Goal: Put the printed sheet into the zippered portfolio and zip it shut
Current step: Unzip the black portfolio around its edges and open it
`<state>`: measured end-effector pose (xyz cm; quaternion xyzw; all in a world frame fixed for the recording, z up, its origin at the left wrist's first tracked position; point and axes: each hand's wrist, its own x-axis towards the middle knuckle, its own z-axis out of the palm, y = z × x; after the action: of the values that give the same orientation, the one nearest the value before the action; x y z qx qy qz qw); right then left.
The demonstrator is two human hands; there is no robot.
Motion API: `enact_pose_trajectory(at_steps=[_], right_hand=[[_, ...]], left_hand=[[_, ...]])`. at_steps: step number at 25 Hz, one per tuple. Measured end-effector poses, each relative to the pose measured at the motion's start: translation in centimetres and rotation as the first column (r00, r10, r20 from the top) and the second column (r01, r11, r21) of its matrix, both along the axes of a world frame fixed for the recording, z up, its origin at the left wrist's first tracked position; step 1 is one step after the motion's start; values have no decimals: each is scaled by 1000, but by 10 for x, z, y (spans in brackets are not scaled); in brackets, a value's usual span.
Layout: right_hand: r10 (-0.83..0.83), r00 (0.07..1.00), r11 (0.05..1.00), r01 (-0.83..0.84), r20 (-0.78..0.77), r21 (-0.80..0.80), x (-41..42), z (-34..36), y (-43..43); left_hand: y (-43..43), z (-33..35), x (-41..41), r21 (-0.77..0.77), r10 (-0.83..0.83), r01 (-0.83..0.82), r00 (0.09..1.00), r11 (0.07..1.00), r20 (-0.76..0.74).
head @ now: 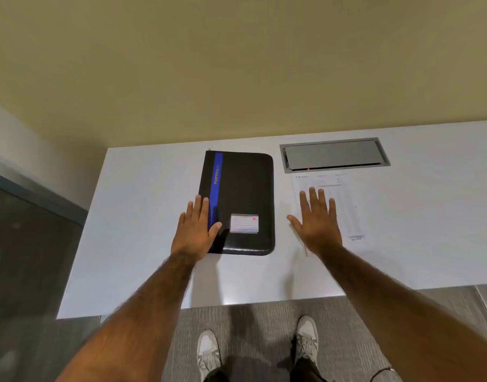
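With the closed portfolio point(238, 202) and the printed sheet point(344, 205) side by side on the table point(143, 216), the left hand point(195, 230) and right hand point(316, 221) lay flat, fingers spread, gripping nothing; unzipping apparently came next.

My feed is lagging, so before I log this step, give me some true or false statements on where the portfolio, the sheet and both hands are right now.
1. The portfolio lies closed on the table. True.
2. The printed sheet is inside the portfolio. False: it lies on the table, right of the portfolio.
3. The left hand pinches the zipper pull. False: its fingers are straight, over the portfolio's blue-striped edge.
4. The right hand is spread over the printed sheet. True.
5. A metal hatch is set in the table beyond the sheet. True.
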<state>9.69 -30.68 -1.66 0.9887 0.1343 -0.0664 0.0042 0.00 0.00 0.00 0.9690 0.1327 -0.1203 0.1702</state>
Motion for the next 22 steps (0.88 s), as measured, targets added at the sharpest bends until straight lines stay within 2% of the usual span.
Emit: enact_pose_trajectory(at_steps=[3,5,12,18,22], right_hand=[[46,995,996,-52,-86,-66,-9,-12,8],[83,985,992,-96,-151,-80,-16,-21,13],[152,905,983,-178,-397,-30,-27,-38,39],[38,890,999,-36,-455,12,-47,-42,58],[11,881,999,15,-472,51,-46,-38,69]], left_hand=[[6,-22,-9,-78,-46,21,944,997,-327],[10,-32,-16,-116,-68,21,903,993,-424],[21,-34,-23,-136,-93,42,916,990,-391],[31,-35,-25,-151,-182,133,905,980,-384],[33,-40,-22,-161,-173,126,929,979,-326]])
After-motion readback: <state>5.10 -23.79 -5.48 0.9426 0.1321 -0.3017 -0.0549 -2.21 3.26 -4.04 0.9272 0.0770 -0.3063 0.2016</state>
